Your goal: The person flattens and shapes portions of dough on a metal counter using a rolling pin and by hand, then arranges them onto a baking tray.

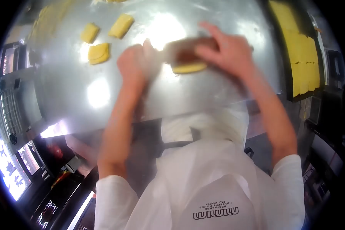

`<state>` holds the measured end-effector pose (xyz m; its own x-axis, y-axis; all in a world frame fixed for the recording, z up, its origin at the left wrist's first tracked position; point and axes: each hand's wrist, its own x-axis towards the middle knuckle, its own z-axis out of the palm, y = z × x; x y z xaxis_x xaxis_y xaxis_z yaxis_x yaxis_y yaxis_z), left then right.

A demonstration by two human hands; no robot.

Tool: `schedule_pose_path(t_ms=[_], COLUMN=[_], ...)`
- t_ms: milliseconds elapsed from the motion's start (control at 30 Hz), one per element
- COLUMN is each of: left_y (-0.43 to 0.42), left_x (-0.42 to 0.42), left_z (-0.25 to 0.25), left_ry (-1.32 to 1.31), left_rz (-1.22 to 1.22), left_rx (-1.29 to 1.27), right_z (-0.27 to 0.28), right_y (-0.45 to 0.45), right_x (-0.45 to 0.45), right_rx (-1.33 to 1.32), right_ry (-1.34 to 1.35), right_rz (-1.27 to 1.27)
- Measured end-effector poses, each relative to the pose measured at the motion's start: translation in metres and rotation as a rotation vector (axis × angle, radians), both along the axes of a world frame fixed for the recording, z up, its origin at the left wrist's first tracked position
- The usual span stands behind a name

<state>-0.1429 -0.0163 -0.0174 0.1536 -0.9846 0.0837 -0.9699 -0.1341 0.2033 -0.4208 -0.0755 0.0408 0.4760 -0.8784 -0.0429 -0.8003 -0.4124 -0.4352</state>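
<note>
A brown rolling pin [180, 50], blurred by motion, lies across a piece of yellow dough [189, 68] on the metal worktop. My left hand [135, 63] is closed at the pin's left end, its thumb pointing up. Over the right part of the pin lies my right hand [230, 53], thumb and forefinger spread across the roller; its other fingers are hard to make out. Only the near edge of the dough shows below the pin.
Folded yellow dough pieces [99, 53] lie to the left on the shiny metal worktop [65, 84]. A dark tray [288, 86] with flat yellow sheets [304, 63] stands along the right side. The table's front edge runs close to my white apron [203, 172].
</note>
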Motion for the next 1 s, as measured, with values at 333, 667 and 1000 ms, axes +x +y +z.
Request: schedule_pose_path(t_ms=[333,667,1000], left_y=[0.028,-0.015,0.03], left_x=[-0.003,-0.067,-0.1], left_z=[0.001,0.046,0.066], left_ry=[0.081,0.245,0.581], left_rz=[-0.068,-0.287,-0.051], left_rx=[-0.096,0.046,-0.155], right_z=[0.002,-0.042,-0.037], right_y=[0.024,0.017,0.057], right_x=[-0.017,-0.088,-0.112], right_rx=[0.051,-0.2,-0.282], right_ry=[-0.074,-0.267,-0.225], right_rz=[0.073,-0.633,-0.643])
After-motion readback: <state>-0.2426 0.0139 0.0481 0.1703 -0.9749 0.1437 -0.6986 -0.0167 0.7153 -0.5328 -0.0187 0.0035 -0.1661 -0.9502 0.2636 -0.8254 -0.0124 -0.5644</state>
